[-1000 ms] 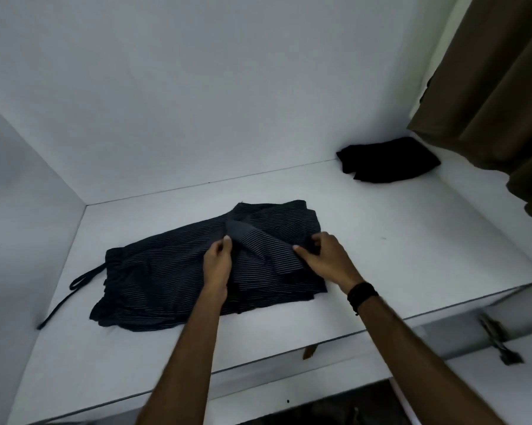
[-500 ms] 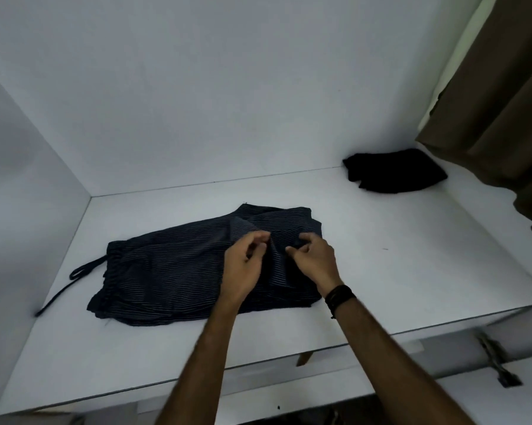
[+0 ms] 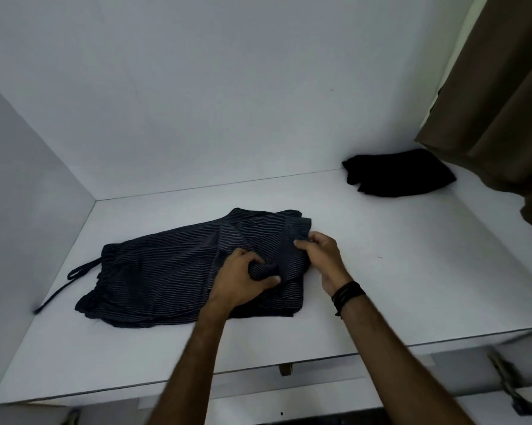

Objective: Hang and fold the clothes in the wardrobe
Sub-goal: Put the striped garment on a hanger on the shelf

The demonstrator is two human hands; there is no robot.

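Observation:
Dark striped shorts (image 3: 166, 271) lie partly folded on the white wardrobe shelf (image 3: 412, 271), with a drawstring (image 3: 71, 280) trailing off their left end. My left hand (image 3: 243, 279) grips a bunched fold of the fabric near the right end of the shorts. Beside it, my right hand (image 3: 323, 253) pinches the cloth at the right edge; a dark band sits on that wrist.
A folded black garment (image 3: 399, 173) lies at the back right of the shelf. A brown curtain (image 3: 498, 102) hangs at the right. White walls close the shelf at the back and left. A metal hinge (image 3: 510, 384) sticks out below the front edge.
My left hand has moved right and curled round a fold of the shorts. My right hand shifted a little to the right edge. The flap that lay across the top is now bunched.

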